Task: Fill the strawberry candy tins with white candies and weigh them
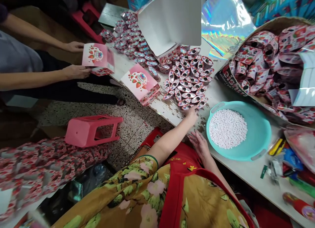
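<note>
My left hand (192, 116) reaches to the near edge of a cluster of small pink-and-red printed packs (188, 81) with dark oval openings facing up; its fingertips touch the nearest packs. At the table's edge rests my right hand (199, 144), its fingers spread and holding nothing. To its right stands a turquoise basin (258, 131) with many small white tablets (227, 128) inside. A closed pink strawberry box (141, 83) lies left of the cluster. Behind the cluster, a box with a raised white lid (172, 21) partly hides more packs.
At the left, another person's hands (75, 72) hold a pink box (98, 58). A large carton (231, 80) full of printed packs stands at the right. A red stool (83, 132) is on the floor. Small items, including a yellow cutter (277, 146), lie at the right.
</note>
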The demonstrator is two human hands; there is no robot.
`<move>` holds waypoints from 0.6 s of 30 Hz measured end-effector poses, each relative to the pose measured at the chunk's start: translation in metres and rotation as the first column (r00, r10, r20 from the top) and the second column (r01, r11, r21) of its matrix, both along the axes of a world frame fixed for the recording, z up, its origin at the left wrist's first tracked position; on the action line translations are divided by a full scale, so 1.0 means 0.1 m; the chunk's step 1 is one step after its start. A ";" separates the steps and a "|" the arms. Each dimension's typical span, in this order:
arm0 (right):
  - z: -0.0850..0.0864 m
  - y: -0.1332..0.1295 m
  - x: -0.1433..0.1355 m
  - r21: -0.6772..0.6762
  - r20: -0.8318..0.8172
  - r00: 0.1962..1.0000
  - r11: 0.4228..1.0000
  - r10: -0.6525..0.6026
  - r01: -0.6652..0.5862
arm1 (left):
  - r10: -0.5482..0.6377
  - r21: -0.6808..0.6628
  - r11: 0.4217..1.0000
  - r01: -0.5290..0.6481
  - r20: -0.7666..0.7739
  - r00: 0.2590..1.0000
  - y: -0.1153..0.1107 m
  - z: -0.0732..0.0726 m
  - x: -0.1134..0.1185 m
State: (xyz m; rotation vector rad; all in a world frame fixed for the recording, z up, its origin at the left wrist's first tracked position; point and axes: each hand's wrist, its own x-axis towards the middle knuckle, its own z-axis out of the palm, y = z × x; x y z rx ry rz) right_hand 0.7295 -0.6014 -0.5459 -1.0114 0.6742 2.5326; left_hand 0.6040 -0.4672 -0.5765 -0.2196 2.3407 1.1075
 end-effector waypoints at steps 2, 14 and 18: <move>0.02 -0.08 0.08 -0.008 0.016 0.999 0.999 0.036 -0.036 | -0.047 -0.126 0.991 0.048 0.009 0.999 0.06 0.05 -0.03; 0.01 -0.62 0.62 0.082 0.091 0.965 0.964 0.245 -0.253 | -0.390 -0.323 0.872 0.367 -0.006 0.921 -0.84 1.48 -0.45; 0.20 -0.24 0.31 0.370 0.097 0.953 0.879 0.286 -0.301 | -0.380 -0.325 0.915 0.239 -0.496 0.781 -0.70 2.30 -1.08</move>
